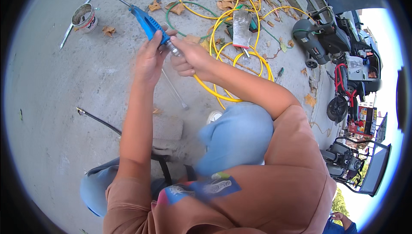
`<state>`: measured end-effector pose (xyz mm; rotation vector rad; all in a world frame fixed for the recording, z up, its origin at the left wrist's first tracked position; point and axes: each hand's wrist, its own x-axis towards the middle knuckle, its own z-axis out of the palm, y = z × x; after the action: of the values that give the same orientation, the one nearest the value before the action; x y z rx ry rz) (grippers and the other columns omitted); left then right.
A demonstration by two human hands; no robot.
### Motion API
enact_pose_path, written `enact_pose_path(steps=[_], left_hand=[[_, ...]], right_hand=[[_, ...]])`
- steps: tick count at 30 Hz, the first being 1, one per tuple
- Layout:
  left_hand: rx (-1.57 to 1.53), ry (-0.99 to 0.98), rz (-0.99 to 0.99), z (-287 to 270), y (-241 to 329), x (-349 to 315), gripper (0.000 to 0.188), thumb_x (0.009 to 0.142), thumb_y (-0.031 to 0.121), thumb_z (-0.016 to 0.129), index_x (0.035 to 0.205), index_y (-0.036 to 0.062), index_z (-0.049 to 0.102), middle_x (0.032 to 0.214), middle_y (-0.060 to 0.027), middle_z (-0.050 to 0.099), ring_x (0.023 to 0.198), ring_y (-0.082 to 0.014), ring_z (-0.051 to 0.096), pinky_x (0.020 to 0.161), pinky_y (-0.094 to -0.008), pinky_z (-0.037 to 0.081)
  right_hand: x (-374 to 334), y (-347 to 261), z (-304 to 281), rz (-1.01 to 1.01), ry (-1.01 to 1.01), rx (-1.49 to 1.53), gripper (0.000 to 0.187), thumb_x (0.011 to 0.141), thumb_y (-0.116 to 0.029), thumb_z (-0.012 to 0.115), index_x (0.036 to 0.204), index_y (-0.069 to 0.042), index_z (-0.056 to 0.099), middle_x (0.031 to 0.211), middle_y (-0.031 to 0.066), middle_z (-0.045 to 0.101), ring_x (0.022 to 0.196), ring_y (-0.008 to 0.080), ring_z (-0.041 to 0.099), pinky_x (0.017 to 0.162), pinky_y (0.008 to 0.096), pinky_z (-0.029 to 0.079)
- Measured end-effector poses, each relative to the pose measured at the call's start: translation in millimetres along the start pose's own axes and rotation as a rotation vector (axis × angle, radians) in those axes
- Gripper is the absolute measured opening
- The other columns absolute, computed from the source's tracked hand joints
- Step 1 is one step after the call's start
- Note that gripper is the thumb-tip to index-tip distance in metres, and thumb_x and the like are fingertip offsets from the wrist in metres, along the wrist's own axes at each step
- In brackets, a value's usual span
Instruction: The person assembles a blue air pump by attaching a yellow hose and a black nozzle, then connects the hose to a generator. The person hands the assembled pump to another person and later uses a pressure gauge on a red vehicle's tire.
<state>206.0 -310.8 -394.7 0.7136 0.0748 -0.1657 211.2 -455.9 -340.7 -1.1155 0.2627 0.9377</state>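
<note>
A blue air blow gun (148,21) with a long thin metal nozzle points up and to the left in front of me. My left hand (149,60) is closed round its lower end, with the thumb along the body. My right hand (192,57) grips the metal coupling (174,49) at the gun's base, its fingers curled. From under that hand a yellow air hose (210,89) runs out and joins loose coils on the concrete. Whether gun and coupling are fully joined, I cannot tell.
A small dirty bucket (84,18) stands beside a long metal bar (67,35) at upper left. Dry leaves and a green hose (168,17) lie among the yellow coils. A black hose end (92,116) is at left. A grey tank (309,41) and red scooter (337,84) stand right.
</note>
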Motion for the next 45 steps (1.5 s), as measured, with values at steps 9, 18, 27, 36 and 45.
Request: enact_pose_path(steps=[9, 18, 27, 36, 45], left_hand=[[0.794, -0.125, -0.19, -66, 27, -4, 0.047, 0.095, 0.037, 0.058, 0.122, -0.0009, 0.058, 0.112, -0.0136, 0.066, 0.109, -0.0221, 0.061, 0.1, -0.0338, 0.046], [1.668, 0.229, -0.974, -257, 76, -140, 0.044, 0.091, 0.042, 0.057, 0.088, 0.0009, 0.07, 0.078, -0.0083, 0.069, 0.067, -0.0181, 0.065, 0.065, -0.0336, 0.053], [1.555, 0.844, -0.717, -233, -42, -248, 0.04, 0.089, 0.036, 0.058, 0.095, -0.0031, 0.059, 0.104, -0.025, 0.063, 0.101, -0.0414, 0.061, 0.085, -0.0483, 0.048], [1.585, 0.676, -0.476, -222, 33, -262, 0.031, 0.099, 0.032, 0.044, 0.096, 0.0022, 0.05, 0.084, -0.0245, 0.063, 0.083, -0.0451, 0.06, 0.073, -0.0523, 0.044], [0.714, 0.731, -0.278, -160, 158, -138, 0.024, 0.099, 0.026, 0.049, 0.08, 0.011, 0.046, 0.066, 0.0043, 0.04, 0.058, -0.006, 0.034, 0.051, -0.0221, 0.03]], right_hand=[[-12, 32, -47, 0.059, 0.151, 0.039, 0.04, 0.103, -0.035, 0.034, 0.115, 0.0, 0.048, 0.065, -0.0018, 0.036, 0.042, 0.0038, 0.026, 0.034, 0.0201, 0.022], [12, 91, -34, 0.361, 0.114, -0.159, 0.043, 0.103, -0.035, 0.035, 0.119, 0.001, 0.049, 0.067, -0.0011, 0.039, 0.043, 0.0042, 0.026, 0.035, 0.0209, 0.022], [39, 103, -6, 0.458, 0.009, -0.432, 0.04, 0.1, -0.043, 0.044, 0.108, -0.004, 0.051, 0.058, -0.0046, 0.034, 0.041, 0.0058, 0.025, 0.037, 0.023, 0.022], [52, 95, -1, 0.414, -0.019, -0.563, 0.048, 0.101, -0.041, 0.038, 0.108, 0.003, 0.054, 0.053, -0.0041, 0.032, 0.035, 0.0084, 0.031, 0.037, 0.0257, 0.027], [25, 63, -18, 0.308, 0.112, -0.541, 0.048, 0.101, -0.039, 0.036, 0.105, 0.006, 0.054, 0.05, -0.0033, 0.035, 0.034, 0.009, 0.033, 0.037, 0.0249, 0.028]])
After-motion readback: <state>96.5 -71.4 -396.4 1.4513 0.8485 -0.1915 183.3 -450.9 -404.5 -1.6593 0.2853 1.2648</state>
